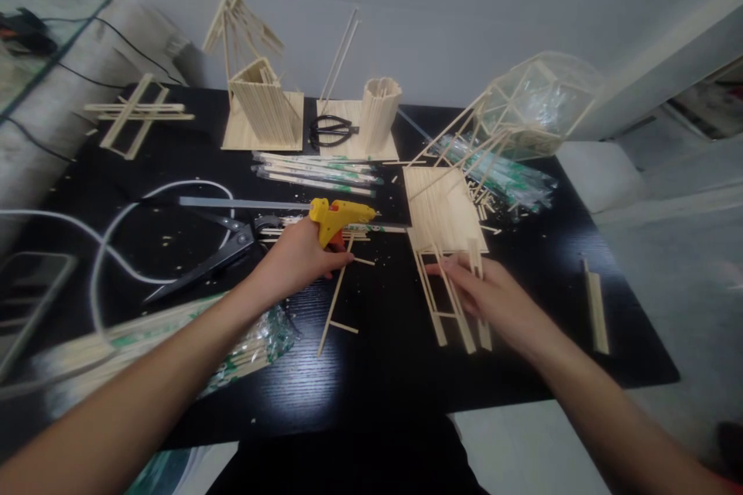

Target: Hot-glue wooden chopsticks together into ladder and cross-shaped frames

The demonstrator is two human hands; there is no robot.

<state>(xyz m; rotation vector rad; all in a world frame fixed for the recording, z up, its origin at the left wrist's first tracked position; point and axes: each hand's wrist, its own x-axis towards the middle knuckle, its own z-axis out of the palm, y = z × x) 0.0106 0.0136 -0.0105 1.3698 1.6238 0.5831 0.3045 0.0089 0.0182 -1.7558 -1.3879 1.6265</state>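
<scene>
The left hand [305, 247] is wrapped around the handle of a yellow plastic glue gun with a red trigger [348, 213], its nozzle pointing right toward the other hand. A long, translucent glue stick [244, 203] sticks out of its back to the left.

The right hand [493, 298] has its fingers curled in among the sticks of a ladder-like frame of pale wooden sticks [463, 317], holding it; exactly where the fingertips press is partly hidden. This frame lies right of the glue gun, well apart from the left hand, its far end meeting the near edge of a flat panel of pale wooden sticks [446, 205].

Between the hands, just below the left one, a thin wooden stick with short crosspieces [337, 298] lies on the glossy black desk [395, 379]. Left of the left hand are large black scissors [232, 244], and nearer the person, under the left forearm, a clear plastic bag of wooden sticks [249, 348].
</scene>
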